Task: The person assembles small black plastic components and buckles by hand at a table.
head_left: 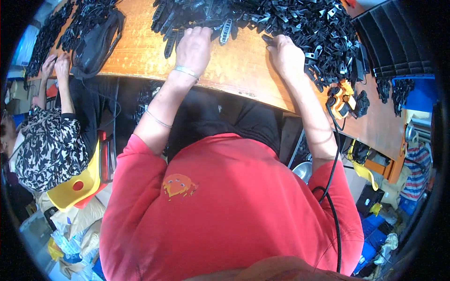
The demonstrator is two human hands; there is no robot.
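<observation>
On the wooden table lies a large pile of small black plastic parts (281, 16), some slim and clip-like. My left hand (193, 50) is at the pile's near edge, its fingers curled down among the parts; what they grip is hidden. Beside it, a ribbed black strip (168, 45) lies on one side and a strip with a pale, slotted face (226, 32) on the other. Farther right, my right hand (287, 55) pinches a small dark plastic part (268, 40) between thumb and fingers, just above the wood.
The wooden table (136, 51) has its edge before my body. An orange-and-black device (341, 100) with a black cable sits at right, near a black ribbed tray (393, 40). At left, another person's hands (56, 65) work beside a black mesh bag (97, 44).
</observation>
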